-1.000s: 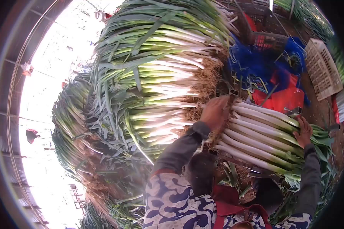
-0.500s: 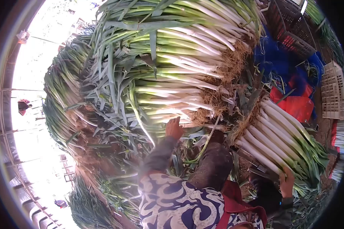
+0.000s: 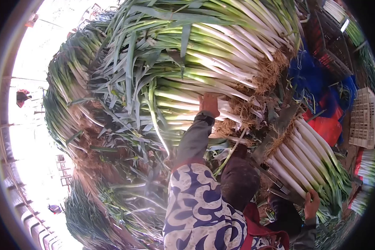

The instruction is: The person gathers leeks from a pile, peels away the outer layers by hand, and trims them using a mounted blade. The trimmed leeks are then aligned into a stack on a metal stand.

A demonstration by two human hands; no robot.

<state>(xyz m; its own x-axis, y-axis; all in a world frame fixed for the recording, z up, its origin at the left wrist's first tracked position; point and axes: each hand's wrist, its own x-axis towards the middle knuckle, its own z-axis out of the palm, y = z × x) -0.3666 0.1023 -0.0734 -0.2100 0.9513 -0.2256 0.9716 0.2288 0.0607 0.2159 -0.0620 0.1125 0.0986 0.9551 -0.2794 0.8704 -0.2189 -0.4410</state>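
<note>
My left hand (image 3: 209, 104) reaches onto a big heap of green onions (image 3: 225, 77), its fingers bent over the white stalks close to the roots; the fingertips are hidden among them. At the lower right my right hand (image 3: 311, 204) has its thumb and fingers at the outer edge of a smaller bunch of green onions (image 3: 296, 152), where white turns to green. That bunch lies slanted, its roots toward the heap and its leaves toward the lower right. A dark metal piece (image 3: 281, 189) shows under its near edge.
Another heap of green onions (image 3: 68, 83) stands at the left. Dark plastic crates (image 3: 331, 41), blue netting (image 3: 306, 71), a red sheet (image 3: 326, 127) and a pale crate (image 3: 362, 118) lie at the right. Loose leaves (image 3: 133, 196) litter the ground.
My left hand has moved up the heap from its lower edge to stalks farther in. My right hand stays at the edge of the smaller bunch. The whole view has shifted slightly.
</note>
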